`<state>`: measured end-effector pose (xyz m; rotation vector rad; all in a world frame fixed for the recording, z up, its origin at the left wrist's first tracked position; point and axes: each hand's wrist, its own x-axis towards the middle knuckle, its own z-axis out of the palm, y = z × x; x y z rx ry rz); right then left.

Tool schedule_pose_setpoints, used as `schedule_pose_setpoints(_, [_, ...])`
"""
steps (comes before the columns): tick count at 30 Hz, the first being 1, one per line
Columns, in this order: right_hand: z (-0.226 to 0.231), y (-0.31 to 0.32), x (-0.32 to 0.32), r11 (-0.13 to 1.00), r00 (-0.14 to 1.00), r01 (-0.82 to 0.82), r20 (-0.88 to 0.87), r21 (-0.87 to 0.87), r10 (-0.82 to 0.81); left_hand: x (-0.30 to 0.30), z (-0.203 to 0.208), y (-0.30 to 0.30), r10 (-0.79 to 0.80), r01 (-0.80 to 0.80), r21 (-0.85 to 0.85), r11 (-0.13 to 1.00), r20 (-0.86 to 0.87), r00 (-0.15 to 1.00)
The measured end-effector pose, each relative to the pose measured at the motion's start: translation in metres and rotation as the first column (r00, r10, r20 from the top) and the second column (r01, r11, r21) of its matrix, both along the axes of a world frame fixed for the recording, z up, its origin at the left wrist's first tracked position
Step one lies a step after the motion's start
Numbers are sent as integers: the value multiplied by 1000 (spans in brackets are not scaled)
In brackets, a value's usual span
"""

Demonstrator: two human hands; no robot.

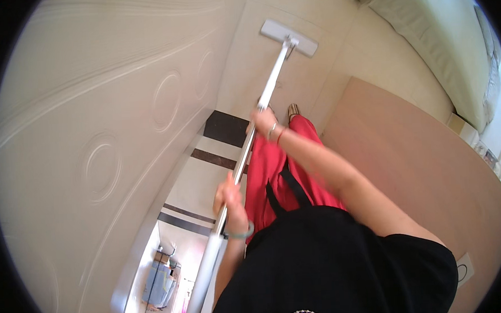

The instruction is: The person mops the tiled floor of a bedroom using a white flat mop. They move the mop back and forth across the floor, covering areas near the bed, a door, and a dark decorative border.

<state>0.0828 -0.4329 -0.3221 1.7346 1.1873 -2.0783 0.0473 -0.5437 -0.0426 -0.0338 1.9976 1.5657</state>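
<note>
Two of our hands share one flat mop (243, 160), its pole slanting from seven o'clock toward one. Nearest, at seven, our left hand (230, 198) blurs, its fingers apparently wrapped round the pole; at one, just past centre, our right hand (264, 122) clasps it farther along. That spacing probably lends us leverage over the pale mop head (275, 30), flat on the floor (310, 6) near one. Beyond a wooden panel (392, 149), at three, we see small items (491, 156); whether any is a container, or holds something, we cannot tell. Pale fabric (442, 27) drapes at two.
</note>
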Motion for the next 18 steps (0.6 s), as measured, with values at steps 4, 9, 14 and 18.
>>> schedule_pose_setpoints(4, [73,-98,4,984,981,131,161,-124,-110,22,44,-66,63,-64,-14,998,-88,994])
schedule_pose_setpoints(9, [135,-42,-10,915,967,247,26,-320,-252,13,43,-51,68,-61,52,997,-144,987])
schedule_pose_setpoints(14, [97,46,-24,914,939,340,26,-219,-343,-13,-17,6,-35,65,237,969,-132,991])
schedule_pose_setpoints(18, [28,150,2,979,977,204,74,-19,-202,-11,-73,83,-141,172,337,926,-113,983])
